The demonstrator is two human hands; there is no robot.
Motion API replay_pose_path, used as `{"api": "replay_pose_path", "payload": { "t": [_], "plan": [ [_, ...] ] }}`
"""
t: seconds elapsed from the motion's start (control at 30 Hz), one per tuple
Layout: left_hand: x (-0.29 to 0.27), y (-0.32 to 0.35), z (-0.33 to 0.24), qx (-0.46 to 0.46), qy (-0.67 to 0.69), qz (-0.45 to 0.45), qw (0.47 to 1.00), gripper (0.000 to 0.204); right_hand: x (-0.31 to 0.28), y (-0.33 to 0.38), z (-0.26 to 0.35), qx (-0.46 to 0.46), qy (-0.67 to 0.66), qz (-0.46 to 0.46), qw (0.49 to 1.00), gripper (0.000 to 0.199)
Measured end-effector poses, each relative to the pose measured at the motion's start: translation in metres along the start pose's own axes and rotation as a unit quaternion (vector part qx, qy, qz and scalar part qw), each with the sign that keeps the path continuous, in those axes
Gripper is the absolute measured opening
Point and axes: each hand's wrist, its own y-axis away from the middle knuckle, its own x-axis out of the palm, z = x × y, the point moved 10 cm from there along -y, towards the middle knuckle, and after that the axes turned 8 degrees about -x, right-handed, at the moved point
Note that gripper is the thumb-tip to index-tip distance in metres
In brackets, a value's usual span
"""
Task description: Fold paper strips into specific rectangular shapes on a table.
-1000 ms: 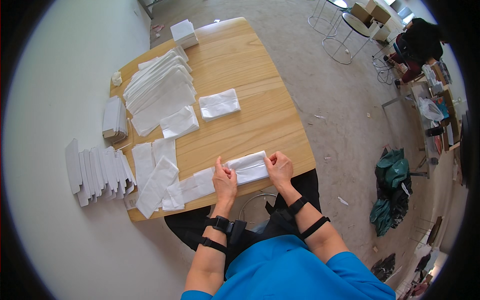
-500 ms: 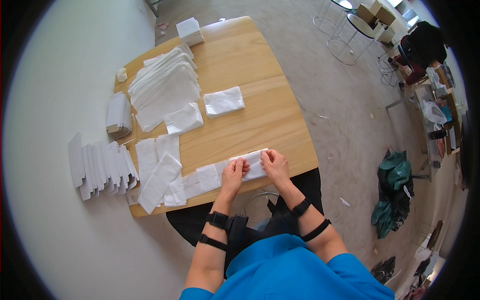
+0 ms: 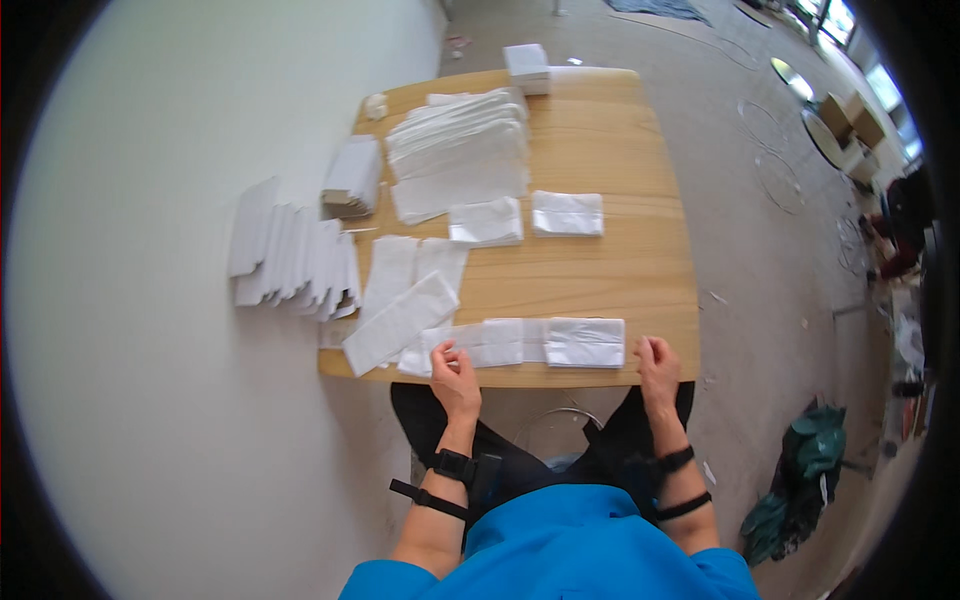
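Note:
My left hand is over the left part of a row of thin white sheets along the table's near edge, its fingers loosely curled and apart with nothing visible in them. At the right end of this row lies a neatly folded white sheet, which neither hand touches. Just right of it, my right hand hovers by the table edge with fingers curled together and nothing seen in them. Several long folded white strips overlap left of my left hand. Whether the sheets are paper or cloth, I cannot tell.
On the wooden table are two folded white packets, a large fanned pile of white sheets, and stacks of white cards. Flat white cartons stand by the wall. Dark green bags lie on the floor; a person sits far right.
My hands have left the folded sheet and spread apart, the left one moving left and the right one to the sheet's right. The whole view has turned and shifted.

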Motion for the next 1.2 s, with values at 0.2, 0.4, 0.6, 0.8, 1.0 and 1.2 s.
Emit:
{"api": "replay_pose_path", "payload": {
  "t": [0.2,0.4,0.6,0.8,1.0,1.2],
  "plan": [
    [-0.075,-0.027,0.048,-0.090,-0.211,-0.175,0.958,0.040,-0.001,0.052,0.031,-0.040,0.035,0.099,0.994,0.016],
    [-0.069,-0.037,0.061,-0.127,-0.228,-0.149,0.954,0.020,-0.018,0.094,0.027,-0.014,0.024,0.099,0.995,0.015],
    [-0.063,0.016,-0.030,0.176,-0.056,-0.182,0.966,0.013,0.012,0.119,0.066,-0.092,0.042,0.170,0.980,0.019],
    [0.005,0.091,-0.081,0.172,0.077,0.000,0.982,0.016,0.103,0.091,0.103,-0.050,-0.150,0.232,0.960,0.031],
    [0.055,0.156,-0.096,0.353,0.043,0.093,0.930,0.024,0.083,0.030,0.046,0.014,-0.216,0.074,0.973,0.017],
    [0.053,0.125,-0.065,0.335,-0.204,0.086,0.916,0.081,0.023,0.006,0.045,-0.025,-0.235,0.062,0.970,0.013]
  ]
}}
